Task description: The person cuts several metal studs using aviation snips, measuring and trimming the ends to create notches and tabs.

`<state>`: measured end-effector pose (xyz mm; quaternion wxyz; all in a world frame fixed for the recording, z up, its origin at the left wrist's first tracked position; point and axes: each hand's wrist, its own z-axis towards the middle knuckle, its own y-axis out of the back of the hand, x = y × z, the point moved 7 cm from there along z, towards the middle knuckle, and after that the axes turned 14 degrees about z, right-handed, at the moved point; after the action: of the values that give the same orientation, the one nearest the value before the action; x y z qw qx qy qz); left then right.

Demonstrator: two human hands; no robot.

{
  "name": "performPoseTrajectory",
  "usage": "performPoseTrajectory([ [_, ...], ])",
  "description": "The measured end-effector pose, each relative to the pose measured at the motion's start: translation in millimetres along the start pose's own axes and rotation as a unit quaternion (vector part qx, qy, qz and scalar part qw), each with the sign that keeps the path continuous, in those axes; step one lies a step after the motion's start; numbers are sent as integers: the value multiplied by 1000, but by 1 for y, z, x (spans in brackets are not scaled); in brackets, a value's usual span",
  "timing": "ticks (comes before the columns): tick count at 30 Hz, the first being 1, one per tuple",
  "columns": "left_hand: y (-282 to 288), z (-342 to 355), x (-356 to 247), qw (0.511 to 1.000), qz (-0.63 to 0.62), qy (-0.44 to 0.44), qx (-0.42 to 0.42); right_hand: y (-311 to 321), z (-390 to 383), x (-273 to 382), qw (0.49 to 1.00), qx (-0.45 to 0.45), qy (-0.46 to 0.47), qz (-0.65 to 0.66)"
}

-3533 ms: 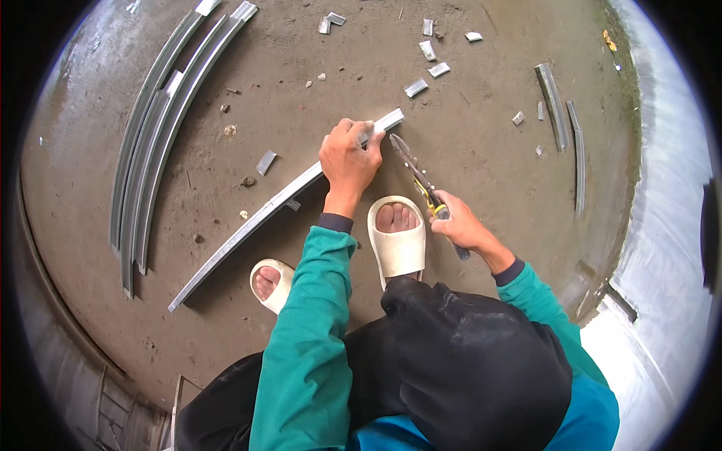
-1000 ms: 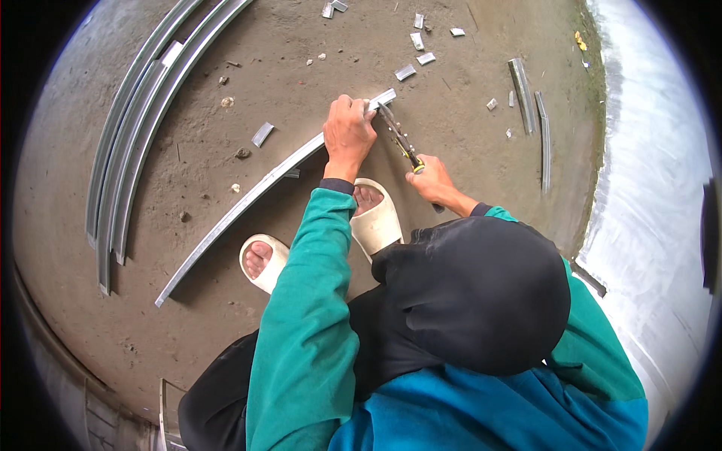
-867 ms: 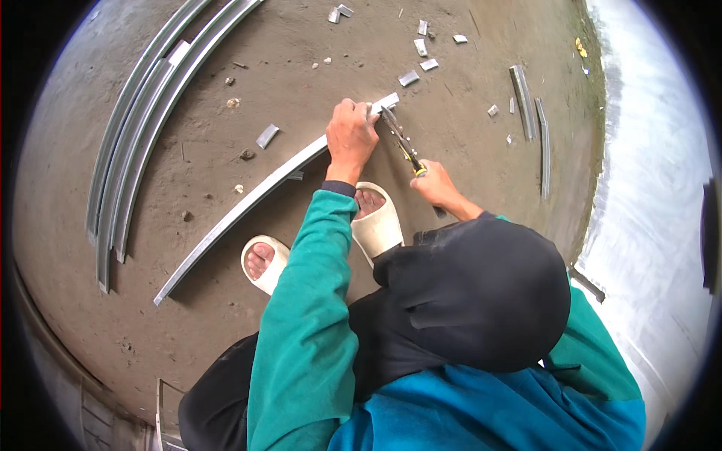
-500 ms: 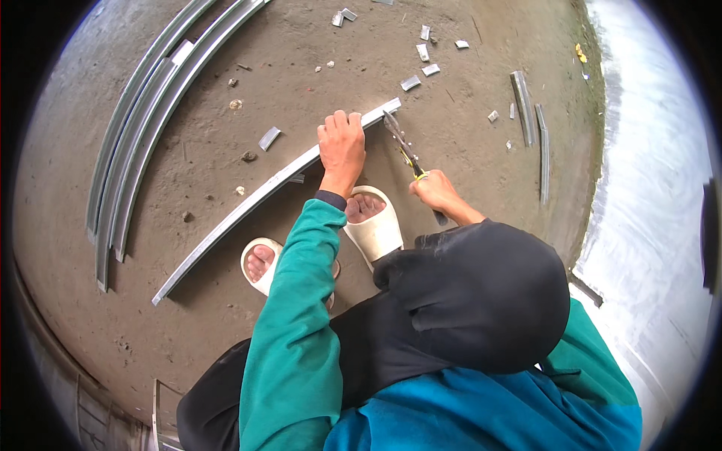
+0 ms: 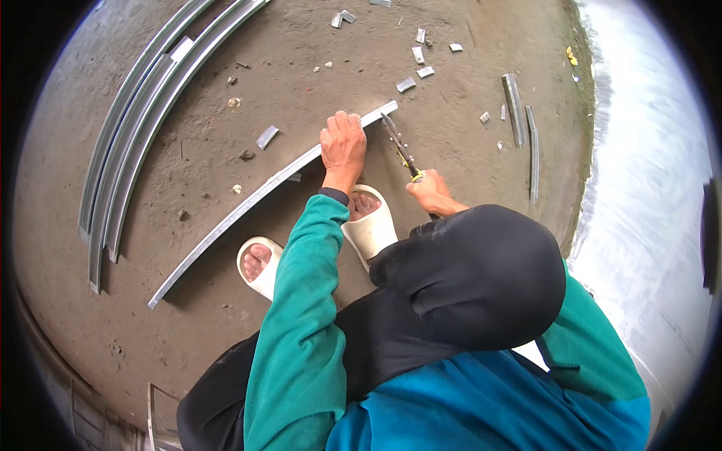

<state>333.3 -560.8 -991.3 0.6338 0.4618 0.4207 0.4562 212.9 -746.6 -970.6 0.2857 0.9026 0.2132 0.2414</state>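
- Centrally, in the head view, a long metal channel is seen laid slantwise, its near end at the lower left and its far end at the upper right.
- Near the far end, the channel is gripped by the left hand, whose fingers are curled over it; the fingertips are hidden.
- By the right hand, a pair of snips with yellow-marked handles is held in a closed grip, below and to the right of the left hand.
- The tips of the snips are set against the underside of the channel's far end; whether metal is caught between them cannot be told.
- Below the channel, two cream sandals are planted on the brown earthen floor.
- Beyond the far end, small metal offcuts are scattered among lumps of dirt.
- At the left, longer channels are laid side by side; at the right, two shorter strips are placed.
- Along the right side, the floor is bordered by a pale, smooth surface.
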Motion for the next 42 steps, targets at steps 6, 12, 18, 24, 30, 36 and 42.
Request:
performPoseTrajectory([
  [6,3,3,-4,1000,-10,0,6,4,8,-19,994,72,13,79],
  [12,0,-4,-1,998,-20,8,51,3,-5,-18,989,91,19,114],
  [18,0,-2,5,999,-36,-16,38,3,-9,0,975,147,-72,154],
  [24,1,1,4,998,-43,-20,38,2,-8,8,982,152,-47,98],
  [30,2,-1,0,999,-37,-8,36,-3,4,-10,987,143,-32,63],
  [36,3,5,-4,999,-28,-7,40,-6,20,-31,992,63,53,91],
  [42,1,-2,7,998,-31,-4,55,-15,16,-20,996,58,45,44],
])
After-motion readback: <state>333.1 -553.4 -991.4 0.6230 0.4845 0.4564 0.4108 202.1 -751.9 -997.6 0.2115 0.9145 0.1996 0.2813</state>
